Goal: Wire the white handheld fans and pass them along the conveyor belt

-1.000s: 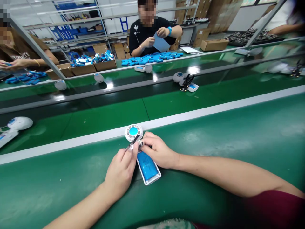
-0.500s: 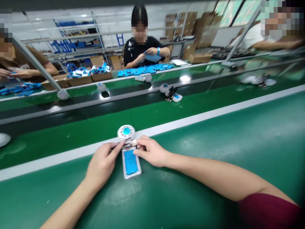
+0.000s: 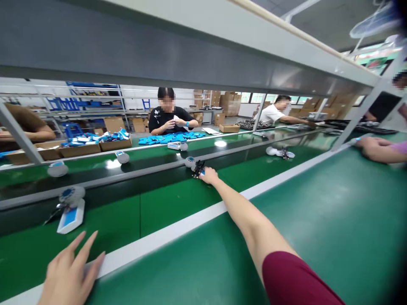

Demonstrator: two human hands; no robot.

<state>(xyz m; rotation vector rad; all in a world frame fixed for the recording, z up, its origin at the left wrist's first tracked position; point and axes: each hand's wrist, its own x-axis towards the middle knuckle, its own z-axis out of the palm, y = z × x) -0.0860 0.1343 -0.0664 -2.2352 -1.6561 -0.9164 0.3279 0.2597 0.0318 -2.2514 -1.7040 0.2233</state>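
Observation:
My left hand [image 3: 70, 271] is open above the near edge of the belt, fingers spread and nothing in them. Just beyond its fingertips lies a white device half [image 3: 80, 217], with a round head, a rectangular body holding a blue block, and dark wires sticking out to the left. Stretched forward over the belt, my right hand [image 3: 210, 175] is closed on the near end of a second white device half [image 3: 190, 161]. That one has a round head and a bundle of black wires [image 3: 198, 169]; my fingers partly hide its body.
The green conveyor belt [image 3: 162, 203] runs across, bordered by a pale rail [image 3: 178, 222]. More white parts [image 3: 280, 152] lie along it. Opposite, a person [image 3: 168, 118] works behind blue packs [image 3: 171, 138] and cardboard boxes [image 3: 79, 150]. A grey beam [image 3: 190, 55] crosses overhead.
My hands have parted from the device they were working on together. The left has moved left and opened; the right has reached forward to another device on the belt. My view has tilted up.

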